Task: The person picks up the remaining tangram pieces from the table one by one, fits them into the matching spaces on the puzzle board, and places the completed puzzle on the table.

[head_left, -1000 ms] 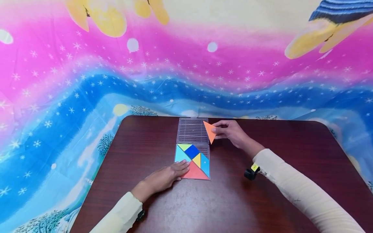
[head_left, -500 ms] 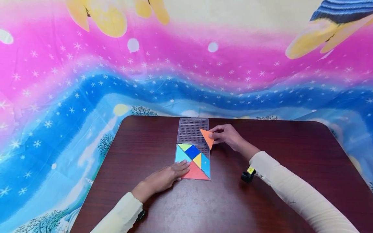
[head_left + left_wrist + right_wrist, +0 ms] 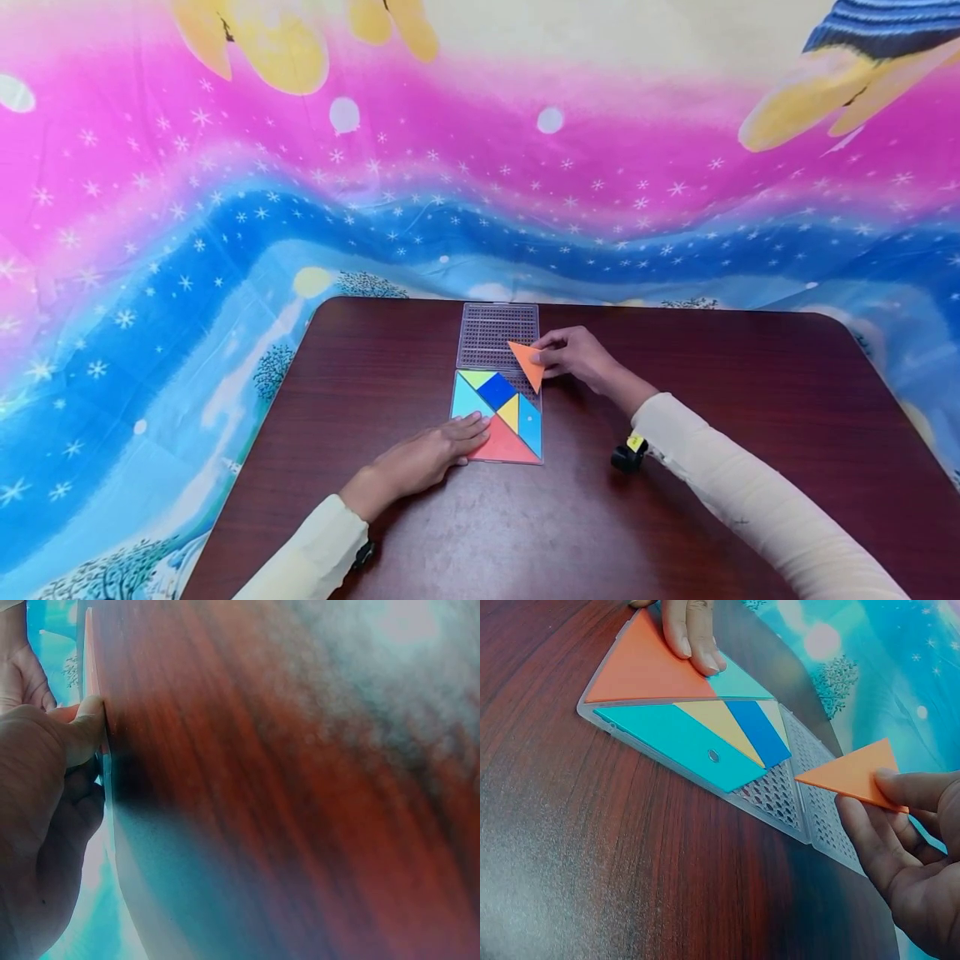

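An orange triangle tangram piece (image 3: pixel 527 362) is pinched between the thumb and fingers of my right hand (image 3: pixel 581 358). It hovers near the gap at the upper right corner of the tangram case's near half (image 3: pixel 769 802), whose perforated floor shows there. Filling the rest of that half are a red triangle (image 3: pixel 506 442), a light turquoise triangle (image 3: pixel 467 400), a yellow-green triangle (image 3: pixel 474 378), a dark blue square (image 3: pixel 497 392), a yellow triangle (image 3: pixel 509 412) and a blue parallelogram (image 3: pixel 529 427). My left hand (image 3: pixel 423 454) rests straight fingers on the red and turquoise triangles.
The case's other half (image 3: pixel 497 335), a perforated clear lid, lies flat at the table's back edge. Dark brown wood makes up the table (image 3: pixel 600 517). Behind it hangs a patterned pink and blue cloth (image 3: pixel 480 167).
My right hand has brought the orange triangle left and nearer, from beside the lid toward the gap in the near half. The left hand has stayed in place.
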Motion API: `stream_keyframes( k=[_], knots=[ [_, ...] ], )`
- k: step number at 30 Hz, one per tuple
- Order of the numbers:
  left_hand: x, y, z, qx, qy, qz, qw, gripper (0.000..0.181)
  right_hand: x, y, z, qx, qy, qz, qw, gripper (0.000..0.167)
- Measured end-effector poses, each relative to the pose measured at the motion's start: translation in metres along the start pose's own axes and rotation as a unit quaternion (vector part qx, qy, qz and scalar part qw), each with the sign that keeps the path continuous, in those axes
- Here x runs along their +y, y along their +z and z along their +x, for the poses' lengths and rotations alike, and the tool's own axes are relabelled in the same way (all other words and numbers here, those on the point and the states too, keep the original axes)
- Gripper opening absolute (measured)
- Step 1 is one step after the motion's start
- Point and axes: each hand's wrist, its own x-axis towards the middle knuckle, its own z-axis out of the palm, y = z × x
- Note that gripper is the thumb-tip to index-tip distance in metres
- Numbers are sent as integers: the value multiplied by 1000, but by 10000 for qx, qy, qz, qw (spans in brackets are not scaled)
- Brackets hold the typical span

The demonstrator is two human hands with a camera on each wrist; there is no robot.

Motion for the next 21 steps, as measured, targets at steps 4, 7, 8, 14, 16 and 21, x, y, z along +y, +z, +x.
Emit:
stream_keyframes(
  k=[4, 7, 8, 14, 16, 21],
  knots=[
    [0, 1, 1, 2, 11, -32, 10000, 51, 3, 2, 1, 35, 97, -207, 9997, 26],
    [0, 0, 1, -11, 14, -51, 10000, 51, 6, 2, 3, 41, 175, -289, 9994, 26],
    [0, 0, 1, -12, 23, -55, 10000, 51, 7, 3, 3, 26, 184, -318, 9993, 26],
    [0, -1, 0, -13, -6, -63, 10000, 50, 12, 5, 3, -7, 243, -375, 9990, 27],
    [0, 0, 0, -17, -10, -46, 10000, 50, 13, 6, 3, -2, 250, -412, 9988, 27],
    [0, 0, 0, -15, 15, -47, 10000, 50, 16, 9, 5, 43, 313, -598, 9977, 26]
  ],
)
